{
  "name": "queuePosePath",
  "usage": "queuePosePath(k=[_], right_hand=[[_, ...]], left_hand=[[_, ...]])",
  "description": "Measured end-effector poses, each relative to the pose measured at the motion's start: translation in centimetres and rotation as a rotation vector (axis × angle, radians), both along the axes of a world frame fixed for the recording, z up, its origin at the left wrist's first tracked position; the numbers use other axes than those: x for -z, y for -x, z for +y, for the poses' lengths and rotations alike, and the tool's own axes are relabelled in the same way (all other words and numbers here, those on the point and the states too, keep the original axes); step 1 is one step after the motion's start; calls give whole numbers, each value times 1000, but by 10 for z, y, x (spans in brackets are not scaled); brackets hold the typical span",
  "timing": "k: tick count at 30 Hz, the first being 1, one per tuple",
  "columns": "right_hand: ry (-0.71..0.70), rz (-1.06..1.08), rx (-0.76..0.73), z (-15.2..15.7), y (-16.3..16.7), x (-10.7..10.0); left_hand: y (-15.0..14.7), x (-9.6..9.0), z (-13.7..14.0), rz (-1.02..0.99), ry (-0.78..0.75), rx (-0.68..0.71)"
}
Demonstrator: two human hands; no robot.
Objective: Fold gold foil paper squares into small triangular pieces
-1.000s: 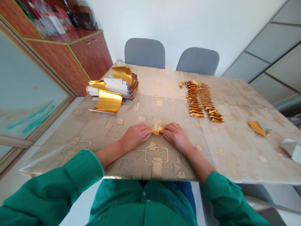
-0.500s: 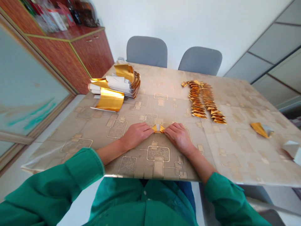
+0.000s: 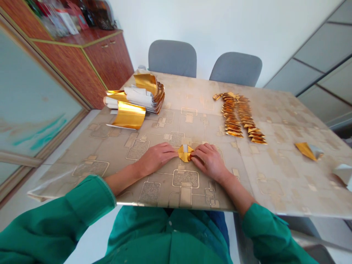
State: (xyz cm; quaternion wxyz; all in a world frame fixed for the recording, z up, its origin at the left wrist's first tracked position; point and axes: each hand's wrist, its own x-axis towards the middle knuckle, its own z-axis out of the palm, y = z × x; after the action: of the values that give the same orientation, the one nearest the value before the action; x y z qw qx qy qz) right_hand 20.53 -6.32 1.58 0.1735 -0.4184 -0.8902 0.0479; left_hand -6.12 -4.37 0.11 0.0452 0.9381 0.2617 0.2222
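Observation:
A small piece of folded gold foil paper (image 3: 184,157), with a pale strip at its middle, lies on the table in front of me. At its left edge, the fingertips of my left hand (image 3: 157,157) are closed together against the paper. My right hand (image 3: 211,161) pinches the right edge between thumb and fingers. The folded paper is broad and roughly rounded, with gold flaps around the pale strip. Part of its right side is hidden under my right fingers.
A stack of gold and white paper sheets (image 3: 154,98) lies at the back left, a loose gold sheet (image 3: 129,115) before it. Two rows of folded gold pieces (image 3: 232,115) stand back right. Further right are a gold-and-silver piece (image 3: 306,151) and white paper (image 3: 343,172). Grey chairs (image 3: 172,58) stand behind.
The folded gold paper has spread toward me, showing a wider lower flap. My left hand has shifted slightly left and my right hand remains at the right edge.

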Motion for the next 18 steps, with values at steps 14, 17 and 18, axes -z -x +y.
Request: queuePosePath(k=[14,17,18], right_hand=[[-15,-32,531,-15,55,12],[-2,-46,537,-15,54,12],[-1,-51,536,-16,53,12]], left_hand=[[6,-4,-2,261,-119,36],[7,-5,-1,271,-139,3],[8,-5,-1,266,-143,-17]])
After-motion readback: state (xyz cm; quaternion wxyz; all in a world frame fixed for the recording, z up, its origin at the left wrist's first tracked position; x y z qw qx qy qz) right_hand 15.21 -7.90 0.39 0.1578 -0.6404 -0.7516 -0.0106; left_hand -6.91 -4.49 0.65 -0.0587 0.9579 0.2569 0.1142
